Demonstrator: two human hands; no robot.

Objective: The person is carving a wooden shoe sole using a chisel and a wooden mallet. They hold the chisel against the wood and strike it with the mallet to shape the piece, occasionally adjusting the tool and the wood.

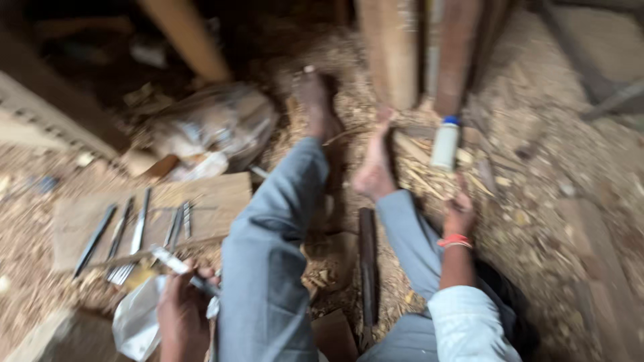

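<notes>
Wood shavings and sawdust [537,134] cover the floor across the whole view, pale and loose, heaped thickest near the upright timber posts [392,53] at the top. The frame is motion-blurred, so fine detail is unreliable.

Item in hand: a slim metal tool with a pale, flat shaft [176,265], lying tilted from upper left to lower right. Its upper end reaches over the edge of a flat wooden board [215,194]; its lower end disappears into the left hand [182,312]. The left hand is closed round the tool, fingers wrapped, low at the left of the frame just beside the left knee. A crumpled white plastic bag [134,322] sits directly under and beside that hand.

On the board, a row of dark, narrow chisel-like metal tools [121,231] lies side by side, roughly parallel.

The right hand [459,211], wearing an orange wristband [454,240], rests down on the shavings with fingers partly curled; whether it grips anything cannot be determined. A small white bottle with a blue cap [445,142] stands just beyond it, apart from the fingers.

The person sits with grey-trousered legs [268,255] extended and bare feet [372,167] towards the posts. A long dark bar [367,261] lies between the legs.
</notes>
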